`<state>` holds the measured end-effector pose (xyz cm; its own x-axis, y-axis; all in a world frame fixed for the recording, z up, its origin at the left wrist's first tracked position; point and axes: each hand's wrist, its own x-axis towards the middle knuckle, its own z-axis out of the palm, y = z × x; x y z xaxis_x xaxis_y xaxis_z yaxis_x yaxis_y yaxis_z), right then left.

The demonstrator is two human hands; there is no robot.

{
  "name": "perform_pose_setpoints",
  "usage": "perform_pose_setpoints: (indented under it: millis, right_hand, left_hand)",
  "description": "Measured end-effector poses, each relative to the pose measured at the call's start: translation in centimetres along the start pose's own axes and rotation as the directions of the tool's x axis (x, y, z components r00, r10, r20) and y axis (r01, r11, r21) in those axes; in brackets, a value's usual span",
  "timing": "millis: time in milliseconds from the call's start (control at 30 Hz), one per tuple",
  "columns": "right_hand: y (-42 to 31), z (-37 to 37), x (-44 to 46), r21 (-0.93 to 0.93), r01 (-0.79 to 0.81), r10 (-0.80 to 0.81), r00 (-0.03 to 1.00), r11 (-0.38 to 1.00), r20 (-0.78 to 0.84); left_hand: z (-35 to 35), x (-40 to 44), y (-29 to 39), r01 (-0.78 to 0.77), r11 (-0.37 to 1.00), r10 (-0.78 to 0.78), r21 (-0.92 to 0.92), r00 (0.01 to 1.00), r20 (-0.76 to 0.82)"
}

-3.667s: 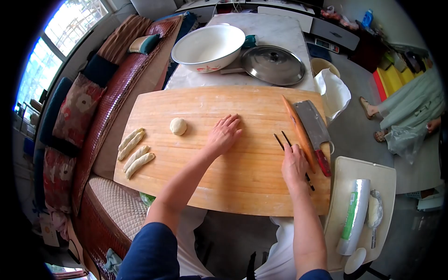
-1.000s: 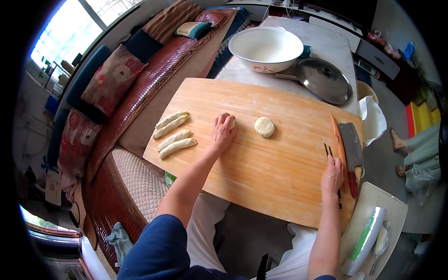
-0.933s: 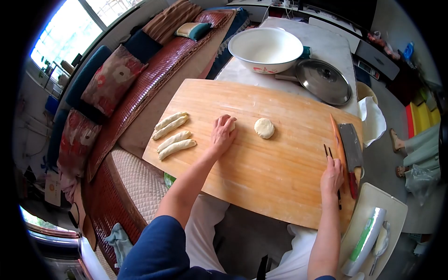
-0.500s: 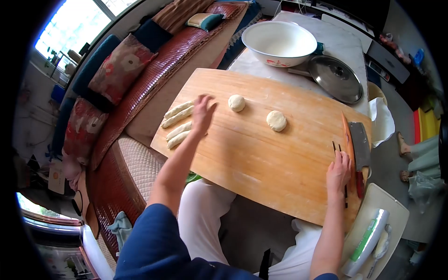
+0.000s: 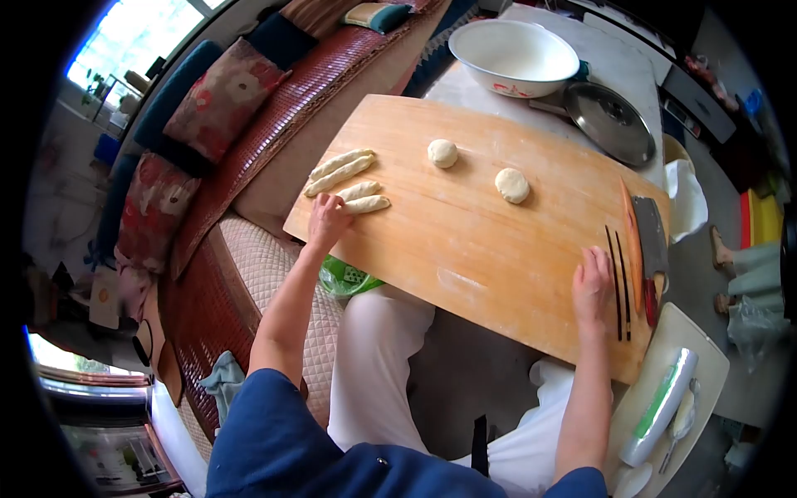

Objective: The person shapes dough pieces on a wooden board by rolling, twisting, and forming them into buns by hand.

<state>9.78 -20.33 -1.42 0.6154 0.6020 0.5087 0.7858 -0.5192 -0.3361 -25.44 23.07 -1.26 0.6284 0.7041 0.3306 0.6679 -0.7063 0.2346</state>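
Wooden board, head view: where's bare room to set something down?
Largest patch: middle and near part of the board, between the left hand, dough balls and right hand. Smaller one: far left corner, beyond the dough rolls. Crowded: right edge, where chopsticks, rolling pin and cleaver lie close together; left edge, around the rolls.

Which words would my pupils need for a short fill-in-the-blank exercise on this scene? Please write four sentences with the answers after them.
1. The hand at the long, pale dough strips is the person's ____.
2. Exactly ____ pale, round dough balls rest on the broad wooden board.
3. Two slim black ____ lie between the right hand and the tapered wooden rolling pin.
4. The broad steel cleaver has a ____-coloured handle.

Missing words: left; two; chopsticks; red.
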Motion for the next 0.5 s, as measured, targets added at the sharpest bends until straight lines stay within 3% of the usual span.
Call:
perform_pose_setpoints:
  millis: [167, 233, 367, 500]
  right_hand:
    - [-2.7, -1.1, -1.2, 0.062, 0.019, -0.023, 0.998, 0.998, 0.059]
    - [-3.8, -0.7, -0.8, 0.107, 0.029, -0.037, 0.996, 0.994, 0.076]
    - [-5.2, -1.3, -2.7, 0.152, 0.035, -0.055, 0.990, 0.988, 0.128]
    - [-6.3, -1.2, -3.4, 0.192, 0.033, -0.062, 0.988, 0.981, 0.144]
  left_hand:
    - [0.2, -0.2, 0.0, 0.038, 0.999, -0.038, 0.004, 0.995, 0.091]
    - [-0.1, -0.3, 0.7, 0.038, 0.999, -0.039, 0.007, 0.998, 0.041]
    - [-0.2, 0.0, 1.7, -0.146, 0.988, 0.146, 0.048, 0.989, 0.012]
    - [0.4, 0.7, 2.0, -0.124, 0.991, 0.123, 0.048, 0.992, 0.028]
